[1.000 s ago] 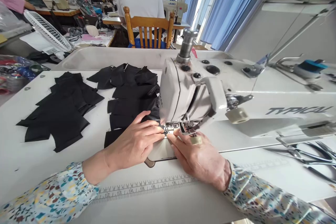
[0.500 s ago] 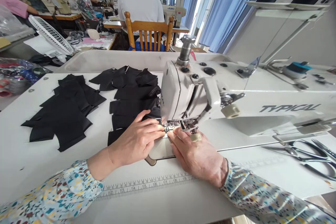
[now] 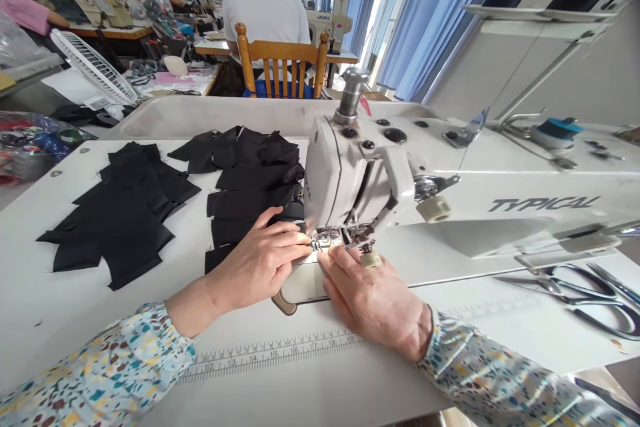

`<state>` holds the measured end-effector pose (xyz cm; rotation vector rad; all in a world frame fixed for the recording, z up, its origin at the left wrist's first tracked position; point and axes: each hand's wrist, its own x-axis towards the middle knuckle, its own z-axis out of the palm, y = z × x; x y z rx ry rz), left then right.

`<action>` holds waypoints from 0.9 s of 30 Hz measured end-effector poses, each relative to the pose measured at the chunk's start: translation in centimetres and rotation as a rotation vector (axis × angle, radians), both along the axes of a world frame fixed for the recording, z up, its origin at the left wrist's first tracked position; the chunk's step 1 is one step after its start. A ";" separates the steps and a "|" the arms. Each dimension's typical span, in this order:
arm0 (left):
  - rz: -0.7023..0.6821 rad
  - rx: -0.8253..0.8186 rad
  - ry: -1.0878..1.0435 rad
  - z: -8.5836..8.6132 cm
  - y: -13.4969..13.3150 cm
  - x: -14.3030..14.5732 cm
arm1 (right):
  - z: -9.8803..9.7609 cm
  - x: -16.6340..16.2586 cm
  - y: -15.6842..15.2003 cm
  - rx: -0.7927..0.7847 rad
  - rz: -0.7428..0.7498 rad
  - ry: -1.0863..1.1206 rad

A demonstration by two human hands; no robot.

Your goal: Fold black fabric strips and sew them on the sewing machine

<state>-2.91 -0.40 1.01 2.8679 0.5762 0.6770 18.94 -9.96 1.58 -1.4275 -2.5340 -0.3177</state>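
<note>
At the presser foot (image 3: 327, 235), left hand (image 3: 257, 267) pinching black fabric (image 3: 287, 213), right hand (image 3: 373, 303) spread beside

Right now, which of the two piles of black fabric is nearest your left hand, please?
The pile beside the sewing machine: the left hand overlaps its lower edge, while the other pile, further left, lies clear of that hand.

The camera rides on my head, facing forward and down, so my left hand (image 3: 260, 267) and right hand (image 3: 375, 303) sit close at the bottom of the frame, the sewing machine (image 3: 480, 173) fills the right side, and a co-worker (image 3: 265, 7) shows far off, straight ahead.
</note>
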 end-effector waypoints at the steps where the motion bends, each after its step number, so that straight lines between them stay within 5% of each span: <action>1: -0.001 -0.003 -0.002 0.0 0.1 0.0 | 0.0 0.0 -0.1 -0.006 0.002 0.013; 14: 0.005 -0.027 -0.023 -0.1 0.4 -0.1 | 0.3 -0.5 -1.1 -0.205 0.046 0.120; 27: 0.031 -0.057 -0.055 -0.4 1.1 0.1 | 0.7 -0.8 -3.7 -0.221 0.074 0.351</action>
